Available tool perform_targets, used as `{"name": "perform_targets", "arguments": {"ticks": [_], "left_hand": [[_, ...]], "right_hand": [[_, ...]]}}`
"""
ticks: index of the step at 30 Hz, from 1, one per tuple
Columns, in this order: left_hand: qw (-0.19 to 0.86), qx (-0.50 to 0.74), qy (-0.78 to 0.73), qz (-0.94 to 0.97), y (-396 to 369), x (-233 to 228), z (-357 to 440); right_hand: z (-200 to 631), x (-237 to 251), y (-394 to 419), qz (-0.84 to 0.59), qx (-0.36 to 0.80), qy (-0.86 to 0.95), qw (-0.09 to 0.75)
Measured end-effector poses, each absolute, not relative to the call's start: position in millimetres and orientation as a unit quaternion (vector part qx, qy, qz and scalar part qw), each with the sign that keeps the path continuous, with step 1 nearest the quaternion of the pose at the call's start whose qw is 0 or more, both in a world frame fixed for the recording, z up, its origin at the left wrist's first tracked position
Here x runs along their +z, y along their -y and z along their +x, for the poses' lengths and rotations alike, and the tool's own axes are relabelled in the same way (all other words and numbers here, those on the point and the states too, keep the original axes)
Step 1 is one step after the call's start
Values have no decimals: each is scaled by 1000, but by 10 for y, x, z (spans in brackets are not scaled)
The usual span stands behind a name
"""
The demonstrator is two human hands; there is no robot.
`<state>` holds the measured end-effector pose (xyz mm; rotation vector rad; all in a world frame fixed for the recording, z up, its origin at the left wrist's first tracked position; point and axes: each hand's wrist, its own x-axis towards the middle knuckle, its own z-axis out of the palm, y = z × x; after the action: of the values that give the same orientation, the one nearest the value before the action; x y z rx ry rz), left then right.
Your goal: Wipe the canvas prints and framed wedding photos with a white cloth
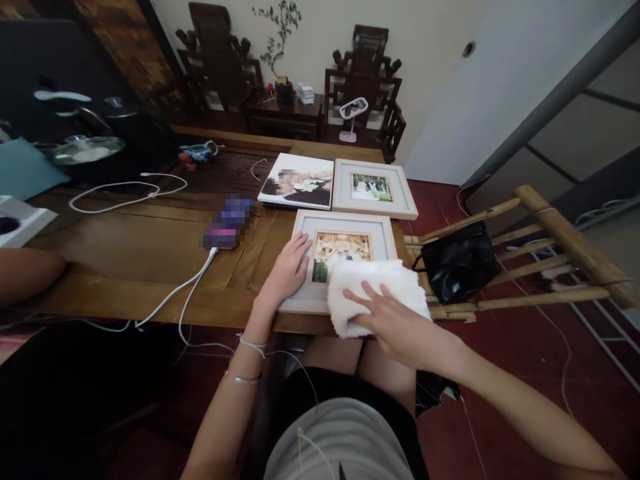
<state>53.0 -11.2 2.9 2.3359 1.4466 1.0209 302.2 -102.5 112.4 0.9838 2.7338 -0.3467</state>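
A picture frame (286,308) with a pale wooden edge lies flat at the table's front edge, a photo in its middle. My left hand (287,270) rests on the frame's left side, fingers stretched out over the border. With my right hand (383,313) I hold a folded white towel (400,277) against the lower right part of the frame. My fingers there are spread over the cloth, and one digit tucks into its fold. The towel covers the frame's lower right corner and part of the photo.
Behind lie a second frame (407,193) and a white-covered photo album (305,163). A phone (227,223) with a white cable (195,283) is left of my hand. Another person's arm (30,275) rests at far left. A black bag (460,263) sits on a bamboo chair (555,220) to the right.
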Motion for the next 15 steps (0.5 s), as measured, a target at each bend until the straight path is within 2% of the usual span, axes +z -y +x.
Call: {"name": "perform_targets", "arguments": {"ticks": [5,12,15], "left_hand": [[118,340,-487,796,109,41,509],[137,343,-484,793,103,59,496],[140,347,-481,793,105,65,498]], "right_hand": [[2945,938,838,311,-126,-941,48],[2998,743,-206,401,-13,-915,-42],[2974,759,-514,429,18,-902,-44]]}}
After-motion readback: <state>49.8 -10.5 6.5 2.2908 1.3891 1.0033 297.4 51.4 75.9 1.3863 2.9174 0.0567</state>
